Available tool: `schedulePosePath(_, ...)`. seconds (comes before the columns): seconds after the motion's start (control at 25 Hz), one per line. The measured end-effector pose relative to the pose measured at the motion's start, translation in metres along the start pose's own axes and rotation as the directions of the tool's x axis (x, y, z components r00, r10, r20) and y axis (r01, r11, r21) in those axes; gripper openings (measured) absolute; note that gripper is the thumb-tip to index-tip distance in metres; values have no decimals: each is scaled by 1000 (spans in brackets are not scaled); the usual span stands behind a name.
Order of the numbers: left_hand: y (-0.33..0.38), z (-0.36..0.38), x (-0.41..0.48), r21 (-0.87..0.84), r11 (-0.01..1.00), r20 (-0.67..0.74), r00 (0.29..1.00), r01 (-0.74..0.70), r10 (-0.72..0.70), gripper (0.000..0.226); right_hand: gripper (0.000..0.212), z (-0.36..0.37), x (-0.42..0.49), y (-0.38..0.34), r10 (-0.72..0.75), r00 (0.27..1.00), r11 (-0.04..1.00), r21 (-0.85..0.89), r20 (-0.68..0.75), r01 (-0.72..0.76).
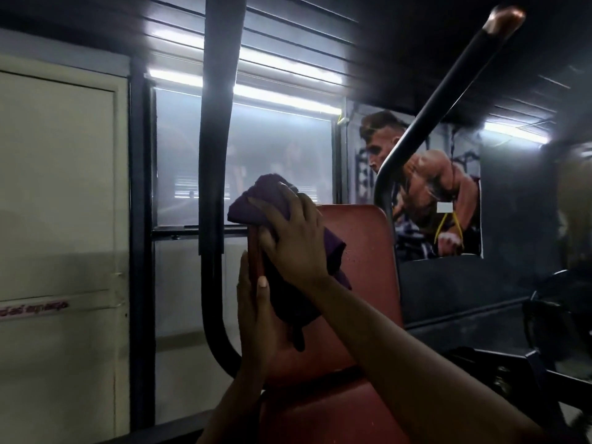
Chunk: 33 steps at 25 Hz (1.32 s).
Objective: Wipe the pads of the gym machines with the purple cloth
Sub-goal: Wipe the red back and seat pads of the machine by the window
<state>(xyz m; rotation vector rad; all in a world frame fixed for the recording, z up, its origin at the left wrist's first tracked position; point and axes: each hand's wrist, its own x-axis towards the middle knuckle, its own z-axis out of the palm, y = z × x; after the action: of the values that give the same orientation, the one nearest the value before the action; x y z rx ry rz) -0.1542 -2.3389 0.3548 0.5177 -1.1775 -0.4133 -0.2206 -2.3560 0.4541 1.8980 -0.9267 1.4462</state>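
Observation:
A red upright back pad (362,251) of a gym machine stands in the middle of the head view, with a red seat pad (320,411) below it. My right hand (294,238) presses the purple cloth (256,203) flat against the pad's upper left corner; the cloth hangs down past my wrist. My left hand (256,315) grips the pad's left edge, thumb on the front face, fingers behind it.
Black curved machine bars rise on both sides: one (217,155) left of the pad, one (448,97) slanting up right with a copper tip. Behind are a window (272,161), a pale door (57,203) at left, a bodybuilder poster (432,193) and dark equipment (512,363) at right.

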Motion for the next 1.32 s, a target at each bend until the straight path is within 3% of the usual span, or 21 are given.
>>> schedulePosePath(0.28,-2,0,-3,141,990,1,1000,-10,10,68,48,-5,12,30,-34,996,997,72,-83,40)
schedulePosePath(0.4,-2,0,-3,198,980,3,1000,-25,25,78,36,-23,11,52,36,975,993,115,-217,-11)
schedulePosePath(0.48,-2,1,-3,237,971,3,1000,-23,23,81,31,-33,10,82,157,936,984,126,-314,-123)
schedulePosePath(0.6,0,3,-3,276,961,-14,1000,-7,12,85,38,-31,13,118,404,891,914,41,-206,-404)
schedulePosePath(0.72,0,3,-6,301,953,-17,1000,-11,17,83,35,-30,16,127,534,817,842,47,-220,-537)
schedulePosePath(0.84,-1,2,-6,329,944,-21,1000,-12,20,76,44,-30,3,137,603,764,794,78,-231,-603)
schedulePosePath(1.0,-3,1,-9,351,936,-18,999,-18,26,75,76,-28,-51,141,703,681,710,159,-205,-686)
schedulePosePath(1.16,-5,2,-10,332,943,-30,999,-1,12,78,76,-21,-107,142,733,656,680,196,-178,-706)
schedulePosePath(1.32,-4,2,-9,317,949,-26,1000,-4,13,79,77,-17,-150,125,825,537,566,251,-177,-786)
